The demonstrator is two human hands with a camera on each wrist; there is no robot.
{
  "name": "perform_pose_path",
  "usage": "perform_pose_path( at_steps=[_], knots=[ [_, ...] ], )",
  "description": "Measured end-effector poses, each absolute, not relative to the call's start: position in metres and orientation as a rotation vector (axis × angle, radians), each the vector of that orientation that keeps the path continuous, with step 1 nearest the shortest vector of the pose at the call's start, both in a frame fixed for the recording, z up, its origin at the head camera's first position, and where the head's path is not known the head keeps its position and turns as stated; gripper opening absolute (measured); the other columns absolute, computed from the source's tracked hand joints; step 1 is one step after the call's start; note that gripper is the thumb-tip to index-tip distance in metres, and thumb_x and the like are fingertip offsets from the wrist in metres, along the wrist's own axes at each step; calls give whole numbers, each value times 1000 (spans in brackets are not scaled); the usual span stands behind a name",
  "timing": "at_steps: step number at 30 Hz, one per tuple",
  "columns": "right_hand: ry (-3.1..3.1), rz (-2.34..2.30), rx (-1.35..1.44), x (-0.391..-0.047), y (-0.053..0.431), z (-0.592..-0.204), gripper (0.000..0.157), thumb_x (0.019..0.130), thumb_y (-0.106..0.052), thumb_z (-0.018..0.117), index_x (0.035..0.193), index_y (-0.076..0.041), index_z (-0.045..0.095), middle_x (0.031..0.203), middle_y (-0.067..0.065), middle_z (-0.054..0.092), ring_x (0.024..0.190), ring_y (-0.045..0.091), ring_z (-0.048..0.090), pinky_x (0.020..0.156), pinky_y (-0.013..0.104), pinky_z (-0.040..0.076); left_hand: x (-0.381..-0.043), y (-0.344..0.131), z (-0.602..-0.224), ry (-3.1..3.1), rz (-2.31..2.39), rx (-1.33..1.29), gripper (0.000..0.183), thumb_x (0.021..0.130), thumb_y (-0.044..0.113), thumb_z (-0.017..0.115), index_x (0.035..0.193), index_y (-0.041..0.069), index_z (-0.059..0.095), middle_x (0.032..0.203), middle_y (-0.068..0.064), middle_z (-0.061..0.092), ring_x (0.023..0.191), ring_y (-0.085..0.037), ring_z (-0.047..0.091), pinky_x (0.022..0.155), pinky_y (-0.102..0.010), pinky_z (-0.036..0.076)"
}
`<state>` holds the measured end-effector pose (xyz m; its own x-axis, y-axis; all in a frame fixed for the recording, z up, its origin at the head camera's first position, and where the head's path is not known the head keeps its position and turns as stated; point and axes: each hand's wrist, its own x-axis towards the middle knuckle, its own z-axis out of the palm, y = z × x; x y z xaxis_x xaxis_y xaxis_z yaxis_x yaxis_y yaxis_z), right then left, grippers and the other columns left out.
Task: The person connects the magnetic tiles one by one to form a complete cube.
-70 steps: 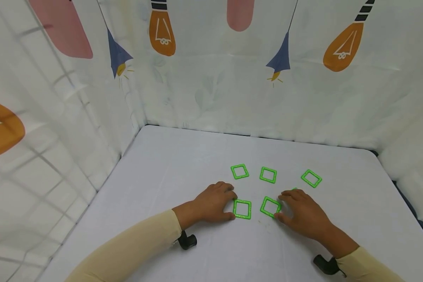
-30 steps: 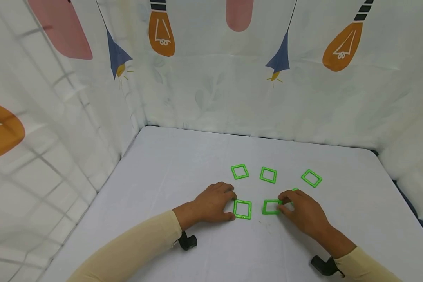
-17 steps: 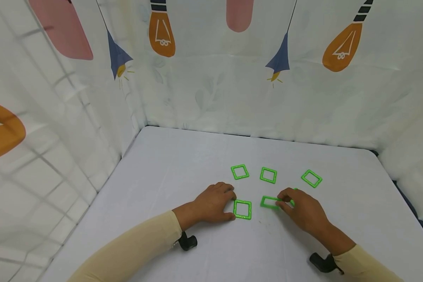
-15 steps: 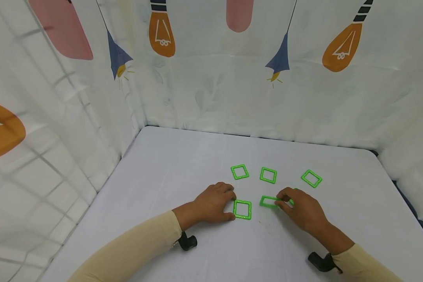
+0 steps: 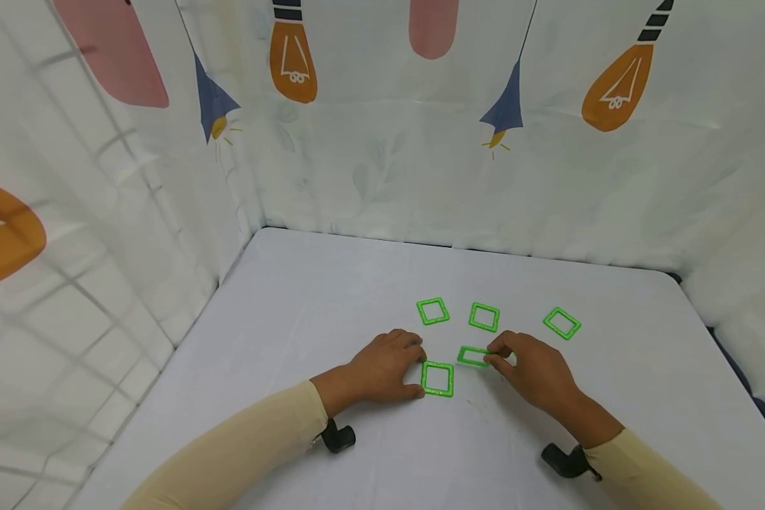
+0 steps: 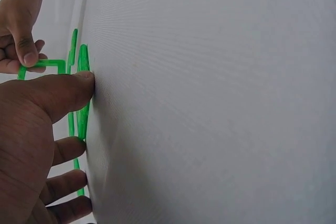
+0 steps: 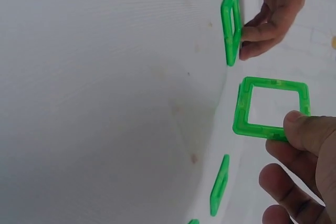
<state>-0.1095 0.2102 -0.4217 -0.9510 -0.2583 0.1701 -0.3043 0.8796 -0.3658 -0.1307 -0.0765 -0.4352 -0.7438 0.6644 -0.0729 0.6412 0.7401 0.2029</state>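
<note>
My left hand (image 5: 385, 367) rests on the white table, holding a hollow green square magnetic tile (image 5: 438, 394) by its left side. Its thumb and index finger sit at that side's two ends, and the tile lies flat. My right hand (image 5: 535, 370) pinches a second green magnetic tile (image 7: 261, 131) between thumb and fingertips, its other fingers loosely bent. In the head view this pinched tile (image 5: 473, 348) is raised and tilted, a little behind and right of the first, with a gap between them. Another green tile (image 5: 513, 358) is mostly hidden behind the right hand.
Farther back on the table (image 5: 331, 283) lie three more loose green tiles: one at left (image 5: 421, 314), one in the middle (image 5: 484, 328) and one at right (image 5: 555, 331). Patterned white curtains (image 5: 382, 163) stand along the table's back and left edges.
My right hand has picked its tile up from flat on the table, tilted it, and carried it left and slightly back. The left hand and its tile have stayed in place.
</note>
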Motion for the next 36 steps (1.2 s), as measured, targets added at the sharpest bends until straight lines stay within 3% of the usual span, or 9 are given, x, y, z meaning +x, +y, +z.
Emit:
perform_pose_path(
  at_steps=[11,36],
  knots=[
    [-2917,628,504,-113,201,-420,16,87,-23,84,96,-22,70,83,-13,68,64,4,50,53,25,42,-131,-78,-435,2796,266,1065,52,90,51,75,129,19,65,146,-2,51,140,-21,42,111,-39,38],
    [-2919,618,551,-121,184,-418,19,87,-24,84,96,-23,68,86,-10,72,72,7,60,55,27,45,-130,-78,-436,2798,259,1071,51,89,52,75,128,20,65,146,-2,52,139,-22,43,111,-39,39]
  ],
)
